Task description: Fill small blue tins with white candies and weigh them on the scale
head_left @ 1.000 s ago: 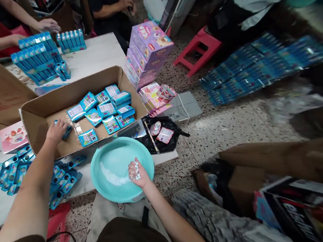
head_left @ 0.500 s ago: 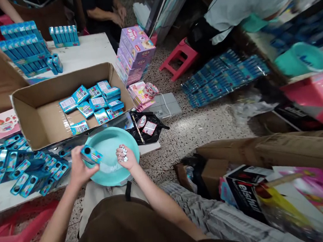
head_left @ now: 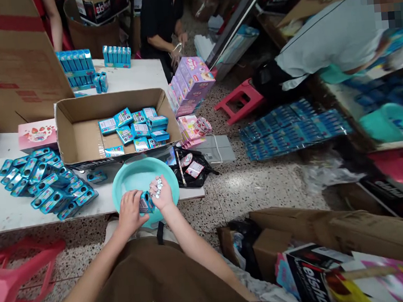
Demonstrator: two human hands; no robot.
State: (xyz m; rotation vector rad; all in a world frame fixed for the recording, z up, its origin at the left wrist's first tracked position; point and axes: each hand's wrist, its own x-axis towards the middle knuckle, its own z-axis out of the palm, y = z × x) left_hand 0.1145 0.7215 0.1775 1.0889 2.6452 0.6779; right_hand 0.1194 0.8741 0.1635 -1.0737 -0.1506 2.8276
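A white table (head_left: 3, 208) carries loose blue packets (head_left: 46, 182), a cardboard box (head_left: 77, 133) and a teal basin (head_left: 134, 177).

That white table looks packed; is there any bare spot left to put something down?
Yes. The white table is bare along its near-left edge, in front of the loose blue cases, and at the far end right of the stacked blue boxes. The middle is crowded by the cardboard box and teal basin.

We have one view only, from a camera on the person's head, looking forward and steeply down. At the bottom centre of the frame we see the torso and both forearms close up; the white table (head_left: 4, 210) fills the left, and the floor (head_left: 260, 183) stretches farther off at right.
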